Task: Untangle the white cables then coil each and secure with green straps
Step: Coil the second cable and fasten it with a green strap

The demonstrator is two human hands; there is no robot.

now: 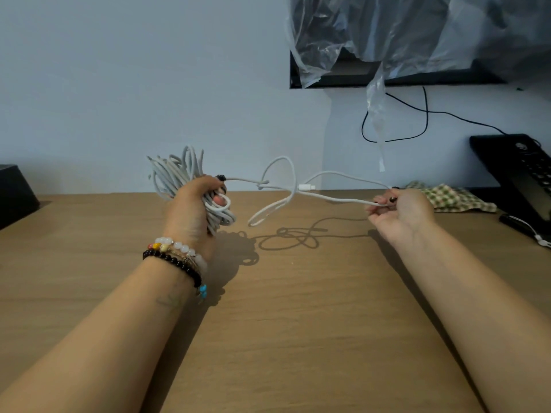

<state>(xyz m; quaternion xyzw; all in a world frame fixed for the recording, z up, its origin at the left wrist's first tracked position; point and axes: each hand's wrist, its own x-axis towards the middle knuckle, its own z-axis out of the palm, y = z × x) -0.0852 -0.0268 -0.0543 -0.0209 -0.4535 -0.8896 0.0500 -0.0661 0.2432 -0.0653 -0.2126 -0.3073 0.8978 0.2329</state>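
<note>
Untangling step, head view. The left hand (pixel 190 204) grips a bundle of white cables (pixel 179 177), fingers curled round it, held above the wooden desk (pixel 283 308). The right hand (pixel 399 208) pinches a loose strand (pixel 343 200) drawn out sideways. Between the hands the strand forms a small knot (pixel 262 184) and two slack loops; a white connector plug (pixel 307 186) hangs among them. To work well, the pull should probably ease off, since tension would tighten the knot; the plug end is best fed back through the loop. No green strap is visible. Beside the right hand lie a checked cloth (pixel 453 196) and a black desk telephone (pixel 518 171); what appears to be a plastic-draped screen (pixel 387 37) hangs above, well clear.
</note>
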